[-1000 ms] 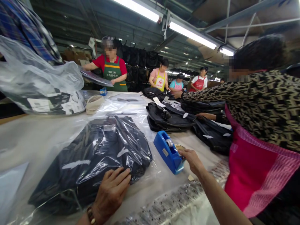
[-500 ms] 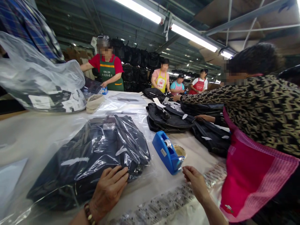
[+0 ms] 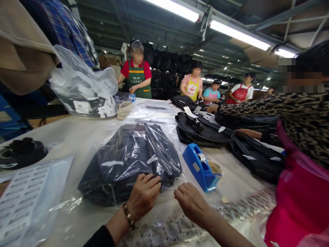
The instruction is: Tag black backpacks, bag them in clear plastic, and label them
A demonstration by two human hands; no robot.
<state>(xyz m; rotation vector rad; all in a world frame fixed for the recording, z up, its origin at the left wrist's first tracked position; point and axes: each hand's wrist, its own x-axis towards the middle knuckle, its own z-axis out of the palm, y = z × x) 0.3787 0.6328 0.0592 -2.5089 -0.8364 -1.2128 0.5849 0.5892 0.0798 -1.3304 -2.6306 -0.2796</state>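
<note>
A black bag (image 3: pixel 128 161) in a clear plastic sleeve lies flat on the table. My left hand (image 3: pixel 145 193) rests on the sleeve's near right part, palm down with its fingers laid out. Just right of the sleeve's near edge, my right hand (image 3: pixel 191 200) is closed, fingertips curled toward the plastic. Whatever it pinches is hidden by the fingers, and I cannot tell whether it touches the sleeve. A blue tape dispenser (image 3: pixel 199 168) stands beyond my right hand, with a roll of tape (image 3: pixel 215 168) beside it.
Black bags with white tags (image 3: pixel 203 132) are piled at the right, where a co-worker's arm (image 3: pixel 246 104) reaches across. A sheet of printed labels (image 3: pixel 25 192) and a black roll (image 3: pixel 23 154) lie left. A plastic bag of tags (image 3: pixel 84 99) stands behind. Several co-workers stand farther back.
My right hand has moved left from the tape dispenser's front end toward the sleeve's edge. My left hand stays on the wrapped bag. The view has turned left, bringing the label sheet into sight.
</note>
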